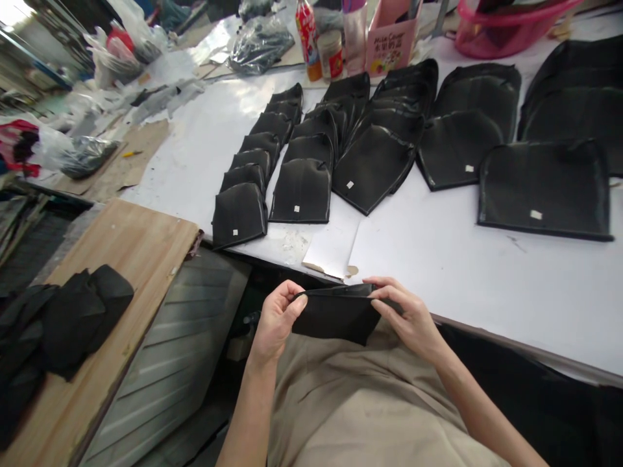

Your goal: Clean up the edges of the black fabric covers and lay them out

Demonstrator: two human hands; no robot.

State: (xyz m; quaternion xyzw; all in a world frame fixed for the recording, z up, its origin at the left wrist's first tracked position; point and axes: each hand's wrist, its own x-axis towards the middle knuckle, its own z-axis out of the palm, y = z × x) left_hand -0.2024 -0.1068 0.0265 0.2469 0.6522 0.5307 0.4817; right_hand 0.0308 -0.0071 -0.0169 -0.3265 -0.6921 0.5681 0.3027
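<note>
Black pouch-like piece [335, 319], head view: held against the beige clothing [370, 408], just off the near edge of the white surface [428, 285]. Left hand [278, 321] pinches its upper left corner between thumb and fingers; right hand [411, 318] has the upper right end, also a narrow pinch. Likely light, thin and flexible — should bend, not break; smooth faces may slip a little. Upper edge seems firmer, so its two corners look like the best hold.

Hard to make out: far side of the piece and some fingertips are hidden; can't tell if the gap along the top is an opening or a fold. Rows of similar black pieces [302, 185] overlap, mostly part-covered; rightmost ones cut off. White stickers [235, 232] unreadable. Pink basin [506, 35] cropped at top; black cloth [73, 318] cropped at left — shape unclear.
</note>
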